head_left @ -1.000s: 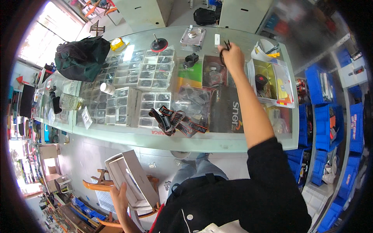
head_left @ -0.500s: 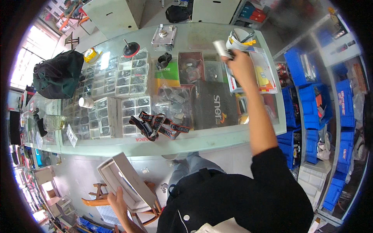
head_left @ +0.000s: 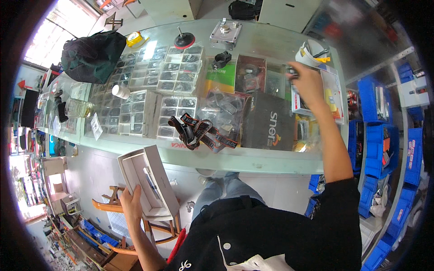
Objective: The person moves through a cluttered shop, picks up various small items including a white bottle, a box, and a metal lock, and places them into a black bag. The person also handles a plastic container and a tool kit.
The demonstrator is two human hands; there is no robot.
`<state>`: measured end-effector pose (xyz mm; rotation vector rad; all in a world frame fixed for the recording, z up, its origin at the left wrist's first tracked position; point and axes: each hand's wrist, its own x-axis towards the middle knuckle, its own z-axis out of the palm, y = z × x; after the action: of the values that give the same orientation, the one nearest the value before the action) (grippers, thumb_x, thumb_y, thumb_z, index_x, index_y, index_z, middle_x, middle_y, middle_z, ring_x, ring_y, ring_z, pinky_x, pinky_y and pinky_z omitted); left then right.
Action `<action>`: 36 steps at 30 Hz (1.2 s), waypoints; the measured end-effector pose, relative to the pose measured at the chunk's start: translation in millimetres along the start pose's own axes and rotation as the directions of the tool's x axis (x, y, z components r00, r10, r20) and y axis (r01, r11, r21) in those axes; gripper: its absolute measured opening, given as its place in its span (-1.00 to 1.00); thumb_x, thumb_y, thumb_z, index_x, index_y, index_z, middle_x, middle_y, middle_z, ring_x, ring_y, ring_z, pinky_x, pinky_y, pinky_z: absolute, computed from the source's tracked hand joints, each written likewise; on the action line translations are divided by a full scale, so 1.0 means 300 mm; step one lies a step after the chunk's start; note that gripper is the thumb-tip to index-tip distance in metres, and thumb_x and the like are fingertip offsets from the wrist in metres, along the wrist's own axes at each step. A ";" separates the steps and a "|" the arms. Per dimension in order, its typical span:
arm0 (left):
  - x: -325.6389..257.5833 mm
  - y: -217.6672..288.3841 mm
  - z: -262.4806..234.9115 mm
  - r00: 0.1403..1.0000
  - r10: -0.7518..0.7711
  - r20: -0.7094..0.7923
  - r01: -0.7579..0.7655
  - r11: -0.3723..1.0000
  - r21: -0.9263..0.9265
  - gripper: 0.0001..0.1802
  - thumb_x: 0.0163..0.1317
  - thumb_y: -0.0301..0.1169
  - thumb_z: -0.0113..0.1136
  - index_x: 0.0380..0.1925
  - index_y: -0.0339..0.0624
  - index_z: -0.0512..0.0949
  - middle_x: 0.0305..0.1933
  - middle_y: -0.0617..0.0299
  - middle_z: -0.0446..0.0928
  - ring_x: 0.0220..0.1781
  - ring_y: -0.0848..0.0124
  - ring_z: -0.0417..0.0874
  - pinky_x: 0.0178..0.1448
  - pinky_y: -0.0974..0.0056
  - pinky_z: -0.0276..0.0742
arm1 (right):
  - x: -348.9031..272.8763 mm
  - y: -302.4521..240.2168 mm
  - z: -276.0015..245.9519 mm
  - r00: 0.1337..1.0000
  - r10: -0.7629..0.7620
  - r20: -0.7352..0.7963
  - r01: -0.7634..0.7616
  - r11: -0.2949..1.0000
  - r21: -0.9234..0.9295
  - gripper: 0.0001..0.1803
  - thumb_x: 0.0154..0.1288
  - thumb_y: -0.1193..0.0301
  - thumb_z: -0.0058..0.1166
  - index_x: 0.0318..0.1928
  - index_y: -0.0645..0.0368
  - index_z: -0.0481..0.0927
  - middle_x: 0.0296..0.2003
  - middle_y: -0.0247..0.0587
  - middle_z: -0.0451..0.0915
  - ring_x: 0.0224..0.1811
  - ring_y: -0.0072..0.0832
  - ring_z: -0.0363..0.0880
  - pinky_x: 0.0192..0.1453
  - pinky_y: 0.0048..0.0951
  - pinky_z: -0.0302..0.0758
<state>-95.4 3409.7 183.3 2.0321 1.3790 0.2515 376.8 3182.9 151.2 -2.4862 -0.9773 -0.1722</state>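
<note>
My left hand (head_left: 131, 205) grips the side of a long, lidless whitish box (head_left: 168, 198), held tilted in front of the glass counter. A slim pen-like item (head_left: 152, 183), pale and dark, lies inside it. Over the counter's right side, my right hand (head_left: 309, 86) is closed on a small dark object (head_left: 293, 72); its kind is unclear and the fingers hide part of it. Near that hand stand a white cup (head_left: 307, 56) with tools in it and a shallow white tray (head_left: 335, 101). A black-and-orange printed strap (head_left: 199, 133) lies bunched near the counter's front edge.
The glass counter (head_left: 253, 162) shows compartment boxes of small parts. On it stand a dark bag (head_left: 92, 56), a white bottle (head_left: 121, 92), a glass mug (head_left: 77, 108), a disc pad (head_left: 184, 40) and a metal box (head_left: 225, 34). Blue bins (head_left: 377, 101) fill the right-hand shelves; a wooden chair (head_left: 108, 205) stands below left.
My right hand has shifted right in the picture, and the white cylinder seen in it earlier no longer shows clearly. The whole view has swung, and the left-hand box now shows its slim item more plainly.
</note>
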 end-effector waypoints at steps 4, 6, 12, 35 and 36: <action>-0.048 -0.024 -0.013 0.993 -0.117 -0.019 0.116 0.993 -0.031 -0.70 0.18 -0.35 0.05 -0.33 -0.49 0.48 -0.54 0.09 0.48 -0.44 0.46 0.38 -0.29 0.27 0.36 | 0.136 -0.213 0.187 0.954 -0.165 0.251 0.142 0.984 0.107 -0.42 0.09 0.31 0.16 0.18 -0.25 0.37 -0.38 -0.01 0.60 -0.30 -0.07 0.57 -0.22 -0.16 0.44; -0.065 -0.034 -0.016 0.986 -0.164 -0.025 0.163 0.985 -0.052 -0.70 0.18 -0.36 0.04 -0.31 -0.49 0.49 -0.52 0.08 0.50 -0.42 0.46 0.40 -0.26 0.26 0.37 | 0.224 -0.264 0.270 0.929 -0.185 0.320 0.173 0.983 0.064 -0.38 0.06 0.29 0.20 0.19 -0.23 0.36 -0.39 -0.01 0.60 -0.29 -0.10 0.58 -0.21 -0.14 0.45; -0.116 -0.072 -0.032 0.988 -0.146 -0.060 0.138 0.984 -0.116 -0.70 0.18 -0.38 0.04 -0.29 -0.50 0.48 -0.44 0.08 0.53 -0.37 0.41 0.46 -0.19 0.26 0.38 | 0.260 -0.323 0.344 0.938 -0.253 0.235 0.256 0.966 0.018 -0.54 -0.02 0.27 0.27 -0.05 0.05 0.51 -0.40 -0.04 0.60 -0.27 -0.15 0.59 -0.21 -0.22 0.46; 0.032 -0.224 -0.029 0.993 -0.059 0.106 0.082 0.969 -0.232 -0.69 0.21 -0.33 0.07 -0.38 -0.48 0.49 -0.45 0.23 0.49 -0.39 0.51 0.37 -0.29 0.37 0.33 | -0.545 -0.349 -0.032 0.852 -0.102 0.513 -0.486 -0.519 0.704 -0.68 0.25 0.09 0.07 -0.37 0.04 0.35 -0.71 -0.62 0.07 -0.73 -0.78 -0.01 -0.63 -0.67 -0.11; 0.021 -0.251 -0.049 0.992 -0.084 0.092 0.102 0.972 -0.211 -0.68 0.22 -0.33 0.07 -0.37 -0.48 0.49 -0.43 0.22 0.49 -0.38 0.51 0.37 -0.28 0.37 0.33 | -0.546 -0.384 -0.030 0.880 -0.072 0.470 -0.449 -0.455 0.770 -0.68 0.25 0.11 0.09 -0.40 0.03 0.33 -0.71 -0.61 0.09 -0.73 -0.78 -0.01 -0.63 -0.66 -0.12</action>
<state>-157.1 3438.3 147.0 1.7757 1.3310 0.2608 178.7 3152.0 156.7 -0.7140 -0.2012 0.9558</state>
